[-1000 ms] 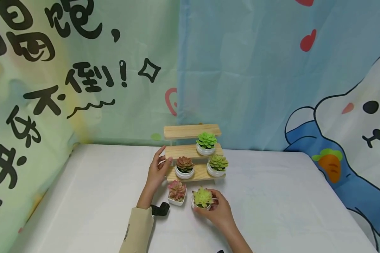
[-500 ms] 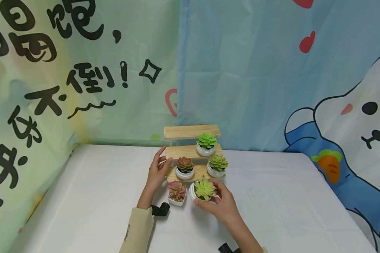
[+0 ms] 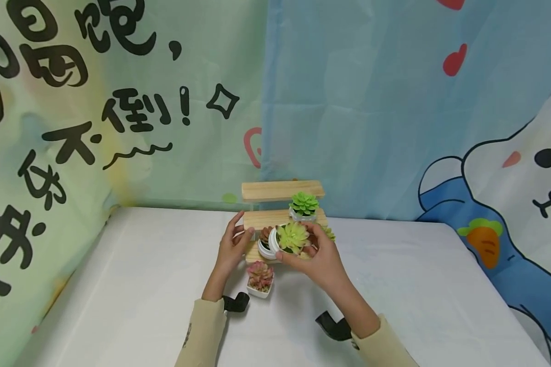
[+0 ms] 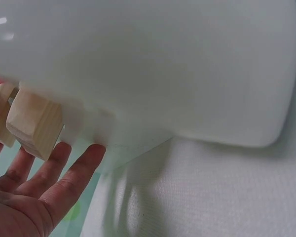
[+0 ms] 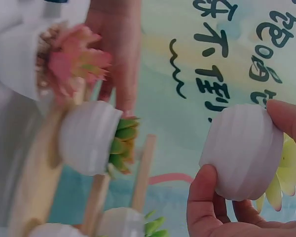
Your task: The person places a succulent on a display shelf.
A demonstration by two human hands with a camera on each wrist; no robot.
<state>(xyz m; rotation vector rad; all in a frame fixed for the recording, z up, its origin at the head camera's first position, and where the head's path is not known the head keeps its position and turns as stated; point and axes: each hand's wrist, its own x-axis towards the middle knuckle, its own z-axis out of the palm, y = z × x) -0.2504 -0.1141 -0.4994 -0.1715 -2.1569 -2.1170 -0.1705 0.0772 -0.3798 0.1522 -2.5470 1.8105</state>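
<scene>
My right hand (image 3: pixel 327 259) pinches the white ribbed pot (image 5: pixel 241 150) of a yellow-green succulent (image 3: pixel 292 237), fingers and thumb on opposite sides. It is held up in front of a three-tier wooden plant stand (image 3: pixel 266 220), overlapping the lowest tier in the head view. My left hand (image 3: pixel 231 248) rests at the stand's left side, its fingers (image 4: pixel 71 185) extended by the plank ends in the left wrist view. On the lowest tier, a reddish-brown succulent (image 3: pixel 265 238) is partly covered by the held pot, and a green one (image 3: pixel 329 233) is mostly hidden behind my right hand.
A bright green succulent (image 3: pixel 304 203) stands on the middle tier's right. On the white tabletop (image 3: pixel 165 285), a pink succulent (image 3: pixel 259 278) in a square white pot sits before the stand. A printed curtain (image 3: pixel 349 127) hangs behind.
My right hand has lifted the yellow-green succulent off the table and carried it up and away from me, to the stand. The left hand has kept its place at the stand's side.
</scene>
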